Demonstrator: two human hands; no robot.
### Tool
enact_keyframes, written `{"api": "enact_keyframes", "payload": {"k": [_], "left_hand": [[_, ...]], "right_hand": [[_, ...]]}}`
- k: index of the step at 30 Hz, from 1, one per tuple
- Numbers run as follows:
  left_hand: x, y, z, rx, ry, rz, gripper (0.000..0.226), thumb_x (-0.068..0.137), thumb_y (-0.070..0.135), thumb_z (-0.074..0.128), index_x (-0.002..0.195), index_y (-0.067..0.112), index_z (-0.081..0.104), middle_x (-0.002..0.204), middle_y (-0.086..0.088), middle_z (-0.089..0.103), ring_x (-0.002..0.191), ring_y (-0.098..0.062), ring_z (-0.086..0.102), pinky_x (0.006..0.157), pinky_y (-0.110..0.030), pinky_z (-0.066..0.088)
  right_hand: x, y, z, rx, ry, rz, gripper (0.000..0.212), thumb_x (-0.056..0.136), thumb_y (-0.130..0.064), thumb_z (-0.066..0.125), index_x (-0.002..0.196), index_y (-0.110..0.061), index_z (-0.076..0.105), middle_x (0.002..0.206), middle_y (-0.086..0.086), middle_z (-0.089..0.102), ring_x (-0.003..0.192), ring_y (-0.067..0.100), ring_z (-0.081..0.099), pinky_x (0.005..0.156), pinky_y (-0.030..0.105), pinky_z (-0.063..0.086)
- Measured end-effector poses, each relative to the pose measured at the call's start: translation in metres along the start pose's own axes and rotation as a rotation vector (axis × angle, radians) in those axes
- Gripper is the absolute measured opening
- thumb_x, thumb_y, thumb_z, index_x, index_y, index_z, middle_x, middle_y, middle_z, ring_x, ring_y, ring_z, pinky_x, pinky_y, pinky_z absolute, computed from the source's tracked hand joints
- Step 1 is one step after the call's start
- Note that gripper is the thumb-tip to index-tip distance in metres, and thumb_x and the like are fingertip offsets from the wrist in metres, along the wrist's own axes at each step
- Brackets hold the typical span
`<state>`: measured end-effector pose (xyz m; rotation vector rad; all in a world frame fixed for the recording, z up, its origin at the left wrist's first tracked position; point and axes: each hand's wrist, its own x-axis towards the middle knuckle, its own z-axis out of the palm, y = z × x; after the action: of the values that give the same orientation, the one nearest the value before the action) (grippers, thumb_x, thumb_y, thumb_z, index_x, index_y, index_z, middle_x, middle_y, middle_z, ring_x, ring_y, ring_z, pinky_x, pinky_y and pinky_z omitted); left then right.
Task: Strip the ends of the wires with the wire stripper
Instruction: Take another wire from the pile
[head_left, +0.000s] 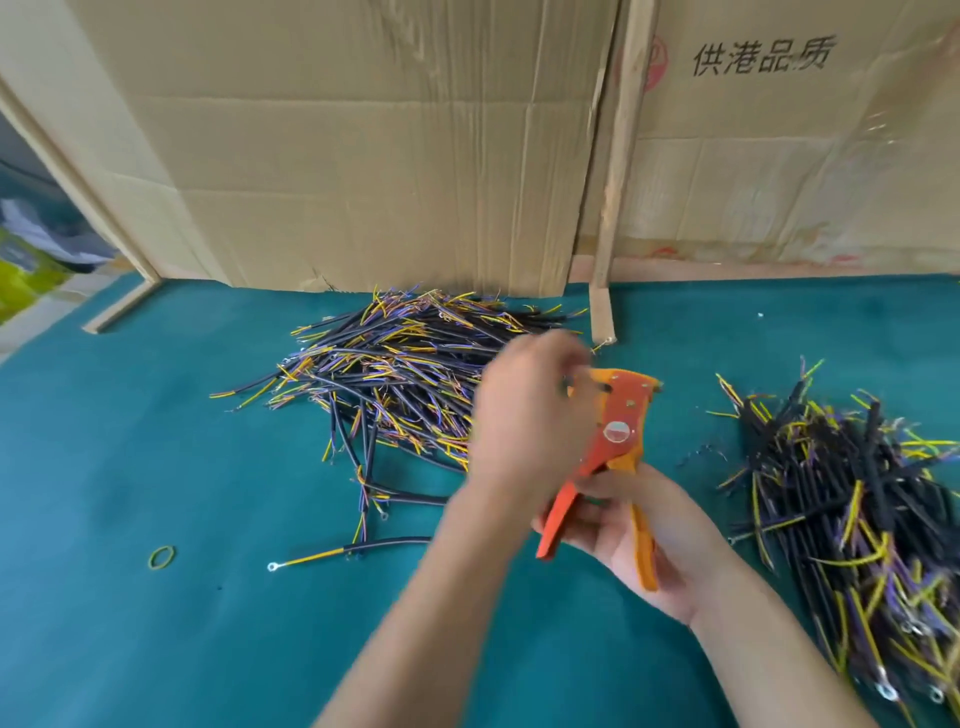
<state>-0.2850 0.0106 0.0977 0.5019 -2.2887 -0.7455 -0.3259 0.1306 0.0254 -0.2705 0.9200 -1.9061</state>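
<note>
Right hand (631, 525) grips wire stripper (610, 447); left hand (524, 415) blurred, fingers unclear; teal table (156, 467).

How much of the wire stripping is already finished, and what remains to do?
Done, as it looks: the big pile by the cardboard shows bare frayed ends. In hand: the right hand grips the orange wire stripper, and the blurred left hand is at its head; any wire there is hidden. Left: probably the pile on the right.
</note>
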Motion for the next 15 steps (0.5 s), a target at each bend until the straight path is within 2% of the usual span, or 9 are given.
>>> {"api": "enact_keyframes", "payload": {"k": [2, 3, 5, 7, 11, 15], "left_hand": [[0.0, -0.046, -0.019, 0.163, 0.069, -0.201, 0.014, 0.089, 0.02, 0.059, 0.098, 0.019, 0.069, 0.098, -0.001, 0.071, 0.096, -0.026, 0.064, 0.081, -0.035, 0.05], [0.0, -0.059, -0.025, 0.249, 0.034, -0.32, 0.014, 0.091, 0.028, 0.058, 0.097, 0.018, 0.066, 0.098, -0.003, 0.07, 0.096, -0.031, 0.063, 0.078, -0.037, 0.048], [-0.003, -0.076, -0.022, 0.417, -0.106, -0.499, 0.038, 0.095, 0.051, 0.053, 0.097, 0.014, 0.06, 0.101, -0.01, 0.067, 0.098, -0.037, 0.063, 0.079, -0.04, 0.048], [-0.001, -0.085, -0.018, 0.502, -0.179, -0.545, 0.056, 0.095, 0.065, 0.046, 0.089, 0.011, 0.062, 0.1, -0.013, 0.068, 0.096, -0.04, 0.064, 0.081, -0.041, 0.053], [0.007, -0.085, -0.01, 0.435, -0.146, -0.592, 0.055, 0.09, 0.06, 0.053, 0.077, 0.008, 0.063, 0.09, -0.013, 0.068, 0.085, -0.039, 0.064, 0.074, -0.039, 0.054], [0.012, -0.081, -0.01, 0.321, -0.135, -0.683, 0.041, 0.083, 0.045, 0.061, 0.067, 0.009, 0.052, 0.087, -0.017, 0.067, 0.076, -0.035, 0.057, 0.064, -0.034, 0.042]], "right_hand": [[-0.001, -0.006, -0.002, 0.028, 0.074, -0.039, 0.037, 0.075, 0.002, 0.065, 0.112, 0.007, 0.066, 0.101, 0.033, 0.067, 0.085, 0.045, 0.069, 0.078, 0.048, 0.061], [-0.001, -0.009, -0.005, 0.047, 0.108, -0.071, 0.04, 0.075, -0.001, 0.064, 0.114, 0.007, 0.064, 0.101, 0.032, 0.067, 0.086, 0.044, 0.07, 0.077, 0.047, 0.061], [-0.002, -0.016, -0.012, 0.096, 0.175, -0.131, 0.041, 0.075, -0.003, 0.062, 0.115, 0.006, 0.063, 0.101, 0.03, 0.069, 0.088, 0.041, 0.071, 0.078, 0.046, 0.062], [-0.003, -0.023, -0.019, 0.126, 0.221, -0.198, 0.036, 0.078, -0.003, 0.061, 0.113, 0.004, 0.062, 0.099, 0.028, 0.07, 0.09, 0.04, 0.072, 0.08, 0.045, 0.062], [-0.004, -0.032, -0.027, 0.07, 0.36, -0.34, 0.02, 0.092, 0.005, 0.051, 0.108, 0.0, 0.062, 0.095, 0.026, 0.072, 0.09, 0.039, 0.072, 0.079, 0.043, 0.063], [-0.003, -0.032, -0.024, -0.031, 0.389, -0.389, 0.022, 0.092, 0.009, 0.051, 0.11, 0.002, 0.061, 0.094, 0.027, 0.071, 0.088, 0.041, 0.073, 0.076, 0.042, 0.062]]}}
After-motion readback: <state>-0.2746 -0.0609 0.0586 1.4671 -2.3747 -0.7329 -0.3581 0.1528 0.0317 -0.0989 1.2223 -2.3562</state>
